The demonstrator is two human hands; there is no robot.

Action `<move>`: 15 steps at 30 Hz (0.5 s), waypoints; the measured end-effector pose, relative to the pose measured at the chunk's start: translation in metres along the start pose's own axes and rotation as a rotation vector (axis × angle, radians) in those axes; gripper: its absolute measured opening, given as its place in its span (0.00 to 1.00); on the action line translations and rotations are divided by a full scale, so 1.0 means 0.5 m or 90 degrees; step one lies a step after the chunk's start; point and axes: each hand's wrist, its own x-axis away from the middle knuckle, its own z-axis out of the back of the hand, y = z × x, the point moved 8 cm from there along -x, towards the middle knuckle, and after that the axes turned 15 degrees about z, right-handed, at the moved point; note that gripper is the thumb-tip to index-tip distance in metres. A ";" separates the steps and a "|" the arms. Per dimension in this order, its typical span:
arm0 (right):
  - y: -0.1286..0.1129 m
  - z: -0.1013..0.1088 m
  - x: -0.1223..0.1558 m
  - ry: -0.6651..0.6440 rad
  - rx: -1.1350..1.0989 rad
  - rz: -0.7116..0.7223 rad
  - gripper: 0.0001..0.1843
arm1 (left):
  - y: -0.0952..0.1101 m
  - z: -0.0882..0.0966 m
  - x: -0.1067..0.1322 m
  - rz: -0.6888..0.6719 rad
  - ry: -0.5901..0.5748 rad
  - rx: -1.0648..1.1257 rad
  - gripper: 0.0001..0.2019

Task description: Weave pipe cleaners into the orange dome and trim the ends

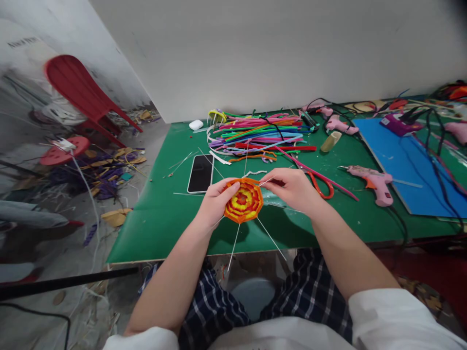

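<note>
A round woven disc (243, 200) in orange, yellow and red fuzzy stems is held above the front part of the green table. Thin white spokes (234, 247) stick out from it all around. My left hand (219, 201) grips the disc's left edge, thumb on top and fingers underneath. At the upper right edge, my right hand (288, 187) pinches an orange pipe cleaner (255, 181) close to one of the spokes; its exact end is hidden by the fingers. A short whitish fuzzy piece (254, 173) lies just beyond the disc.
On the green table (153, 214) lie a phone (200, 173), a pile of coloured pipe cleaners (259, 131), orange-handled scissors (321, 184), a pink glue gun (375, 182) and a blue board (397, 165). Cords trail at right. A red chair (78, 87) stands left.
</note>
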 end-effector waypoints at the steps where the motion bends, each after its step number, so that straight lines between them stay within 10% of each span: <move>1: -0.001 0.000 0.000 0.005 0.000 -0.001 0.09 | 0.000 0.001 -0.002 0.000 0.001 0.016 0.11; 15: 0.040 -0.034 0.011 0.138 -0.301 -0.171 0.10 | 0.009 0.001 -0.004 -0.054 0.020 0.063 0.09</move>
